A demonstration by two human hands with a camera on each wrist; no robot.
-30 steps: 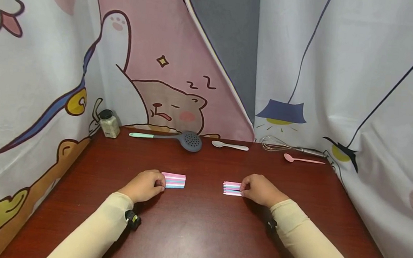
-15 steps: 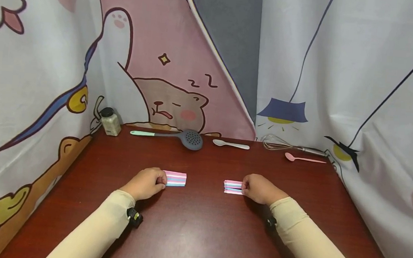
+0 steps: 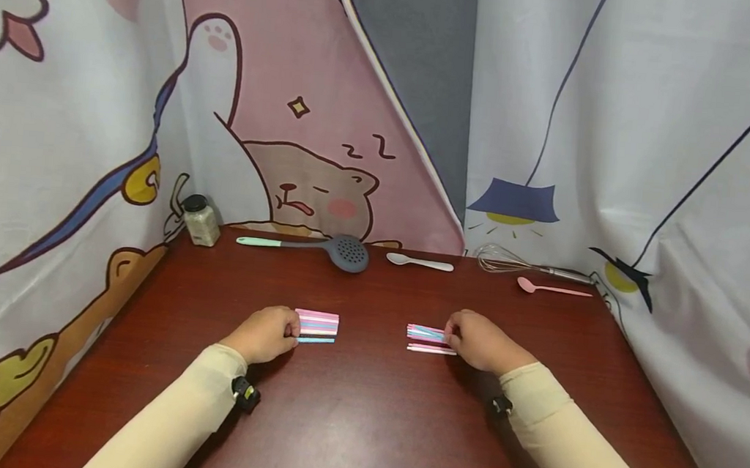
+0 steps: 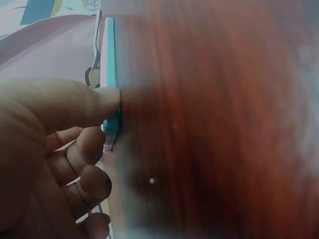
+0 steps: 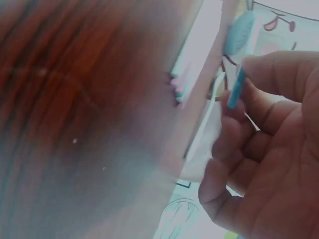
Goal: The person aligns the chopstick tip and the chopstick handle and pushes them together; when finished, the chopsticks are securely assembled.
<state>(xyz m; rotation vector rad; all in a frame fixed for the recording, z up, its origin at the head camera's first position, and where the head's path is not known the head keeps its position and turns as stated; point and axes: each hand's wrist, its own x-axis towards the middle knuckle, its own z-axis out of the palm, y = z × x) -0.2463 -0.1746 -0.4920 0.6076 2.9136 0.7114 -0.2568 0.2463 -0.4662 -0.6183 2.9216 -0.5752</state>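
Thin pink, white and blue sticks lie in two flat groups on the dark red table (image 3: 360, 424). My left hand (image 3: 263, 334) pinches a blue stick (image 4: 110, 55) between thumb and fingers, along the near side of the left group (image 3: 319, 321). A narrow gap parts the blue stick from that group in the head view. My right hand (image 3: 482, 343) pinches another blue stick (image 5: 237, 89) by its right end, raised in the right wrist view. In the head view that stick slants over the right group (image 3: 416, 332). A pale pink-white pair of sticks (image 3: 430, 349) lies apart, nearer me.
Along the back edge stand a spice jar (image 3: 200, 221) with a black lid, a grey skimmer (image 3: 348, 254) with a mint handle, a white spoon (image 3: 420, 262), a whisk (image 3: 531, 266) and a pink spoon (image 3: 552, 288). Printed curtains (image 3: 334, 76) enclose the table.
My right hand has moved slightly right and up, drawing a blue stick out of the right group. On the left, a blue stick has come away from its group towards me.
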